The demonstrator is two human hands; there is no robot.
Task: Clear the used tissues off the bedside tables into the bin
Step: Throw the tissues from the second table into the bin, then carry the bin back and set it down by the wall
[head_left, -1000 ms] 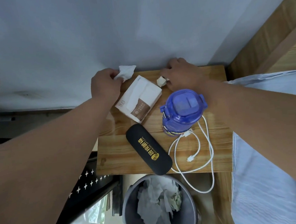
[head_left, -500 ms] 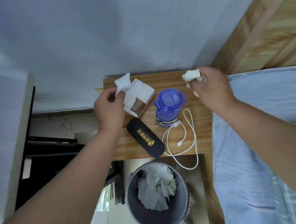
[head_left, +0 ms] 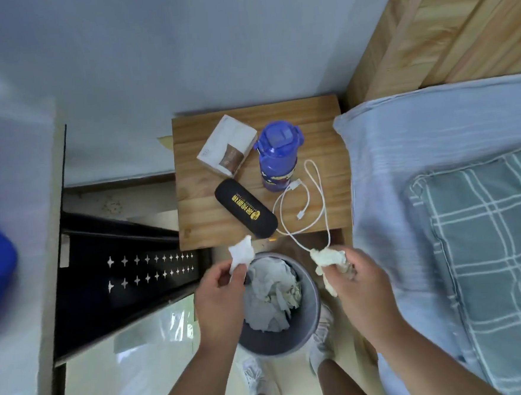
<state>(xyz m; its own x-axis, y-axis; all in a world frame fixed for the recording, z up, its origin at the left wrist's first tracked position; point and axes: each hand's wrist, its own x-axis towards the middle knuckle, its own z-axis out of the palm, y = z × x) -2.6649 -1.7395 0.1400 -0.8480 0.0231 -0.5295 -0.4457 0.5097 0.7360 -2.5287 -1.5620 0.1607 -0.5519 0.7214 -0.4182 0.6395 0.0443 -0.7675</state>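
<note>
My left hand (head_left: 221,295) pinches a crumpled white tissue (head_left: 241,254) over the left rim of the grey bin (head_left: 312,317). A second crumpled tissue (head_left: 328,260), off-white, is gripped in my right hand (head_left: 359,286) just beyond the bin's right rim. The bin stands on the floor in front of the wooden bedside table (head_left: 205,219) and holds several used tissues (head_left: 272,292). No loose tissue shows on the table top.
On the table lie a tissue pack (head_left: 226,147), a blue bottle (head_left: 277,153), a black glasses case (head_left: 246,212) and a white cable (head_left: 315,199) hanging off the front edge. A bed (head_left: 439,215) is to the right, a black rack (head_left: 119,269) to the left. My shoes (head_left: 259,379) stand by the bin.
Both hands lifted their tissues off the back of the table and drew them towards me, down to the bin. The view pulled back from the table.
</note>
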